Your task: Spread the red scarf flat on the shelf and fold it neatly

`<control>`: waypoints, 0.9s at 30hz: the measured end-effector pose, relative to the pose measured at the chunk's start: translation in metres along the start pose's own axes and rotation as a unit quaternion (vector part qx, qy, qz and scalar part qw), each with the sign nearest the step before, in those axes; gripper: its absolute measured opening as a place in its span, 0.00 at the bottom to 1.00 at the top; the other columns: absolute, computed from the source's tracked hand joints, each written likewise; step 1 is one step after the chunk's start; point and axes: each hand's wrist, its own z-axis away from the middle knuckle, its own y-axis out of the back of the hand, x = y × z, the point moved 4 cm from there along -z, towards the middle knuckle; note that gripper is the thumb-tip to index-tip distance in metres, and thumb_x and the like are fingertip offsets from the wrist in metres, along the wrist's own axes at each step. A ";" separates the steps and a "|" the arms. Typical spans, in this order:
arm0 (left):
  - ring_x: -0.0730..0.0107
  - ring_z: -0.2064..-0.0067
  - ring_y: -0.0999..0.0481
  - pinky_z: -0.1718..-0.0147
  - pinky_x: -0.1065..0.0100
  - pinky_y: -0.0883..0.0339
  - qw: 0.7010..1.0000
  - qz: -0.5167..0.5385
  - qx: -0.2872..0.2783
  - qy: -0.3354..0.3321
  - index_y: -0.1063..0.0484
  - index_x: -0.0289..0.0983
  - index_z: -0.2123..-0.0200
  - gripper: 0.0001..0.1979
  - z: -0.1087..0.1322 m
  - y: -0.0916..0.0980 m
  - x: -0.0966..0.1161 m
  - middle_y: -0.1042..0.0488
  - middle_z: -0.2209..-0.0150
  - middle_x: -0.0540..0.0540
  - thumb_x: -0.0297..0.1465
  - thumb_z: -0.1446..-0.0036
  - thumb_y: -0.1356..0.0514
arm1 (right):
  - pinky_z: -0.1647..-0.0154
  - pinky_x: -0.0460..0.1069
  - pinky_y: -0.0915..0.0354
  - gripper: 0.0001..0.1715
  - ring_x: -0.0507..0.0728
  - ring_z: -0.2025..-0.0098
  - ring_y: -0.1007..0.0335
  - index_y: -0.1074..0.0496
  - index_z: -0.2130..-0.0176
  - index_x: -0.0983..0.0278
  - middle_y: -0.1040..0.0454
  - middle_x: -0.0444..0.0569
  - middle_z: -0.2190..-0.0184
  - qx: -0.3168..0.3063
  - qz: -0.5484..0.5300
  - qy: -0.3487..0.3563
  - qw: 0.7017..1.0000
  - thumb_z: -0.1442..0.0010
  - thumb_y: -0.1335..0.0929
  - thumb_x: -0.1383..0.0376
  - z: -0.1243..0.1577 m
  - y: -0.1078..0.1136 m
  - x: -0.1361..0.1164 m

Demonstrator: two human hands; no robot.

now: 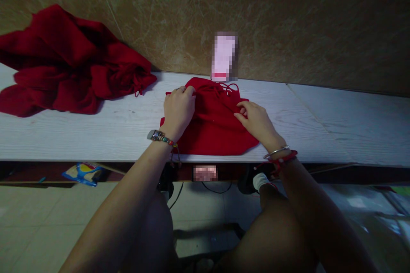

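A red cloth piece [221, 130] with thin red cords tied near its far edge lies flattened on the white wood-grain tabletop. At its left side, my left hand [179, 108] grips the cloth edge with curled fingers, their tips partly hidden. My right hand [256, 121] is at the opposite edge, its fingers bent onto the fabric and its thumb a little apart from the forefinger. Farther left on the table is a larger crumpled heap of red cloth [67, 68], also with a small cord.
A blurred pale pink phone-like object [224, 56] leans against the brown marbled wall [304, 21] behind the cloth. Beneath the tabletop [320, 132], a blue snack bag [83, 173] rests on a dark shelf. Cables [218, 191] hang between my legs.
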 end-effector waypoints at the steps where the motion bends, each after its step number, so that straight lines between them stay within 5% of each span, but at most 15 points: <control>1: 0.59 0.56 0.29 0.61 0.62 0.38 1.000 0.002 -0.001 0.000 0.30 0.37 0.55 0.15 0.000 0.000 0.000 0.27 0.55 0.39 0.30 0.39 0.53 | 0.61 0.52 0.35 0.11 0.57 0.65 0.30 0.28 0.61 0.64 0.25 0.50 0.67 -0.003 0.004 0.002 1.000 0.46 0.35 0.70 0.000 -0.001 0.000; 14: 0.58 0.57 0.29 0.62 0.62 0.38 1.000 0.010 0.016 0.012 0.30 0.37 0.57 0.15 0.001 0.007 -0.007 0.27 0.57 0.40 0.30 0.39 0.53 | 0.61 0.53 0.38 0.09 0.58 0.66 0.31 0.28 0.68 0.63 0.25 0.51 0.70 0.082 -0.006 -0.025 0.996 0.44 0.38 0.69 0.005 0.025 0.012; 23: 0.64 0.52 0.33 0.55 0.63 0.40 0.994 0.045 0.103 -0.005 0.33 0.42 0.55 0.15 0.009 0.050 0.000 0.29 0.53 0.47 0.32 0.36 0.57 | 0.61 0.53 0.38 0.10 0.58 0.65 0.31 0.30 0.67 0.61 0.27 0.50 0.71 0.195 -0.007 -0.037 0.980 0.42 0.40 0.66 0.023 0.066 0.000; 27: 0.62 0.52 0.31 0.56 0.62 0.40 0.997 0.026 0.061 -0.047 0.30 0.40 0.57 0.14 0.007 0.044 0.002 0.28 0.55 0.44 0.31 0.38 0.54 | 0.64 0.52 0.38 0.09 0.57 0.67 0.31 0.29 0.68 0.60 0.26 0.49 0.73 0.141 0.005 -0.033 0.989 0.43 0.38 0.66 0.023 0.064 0.006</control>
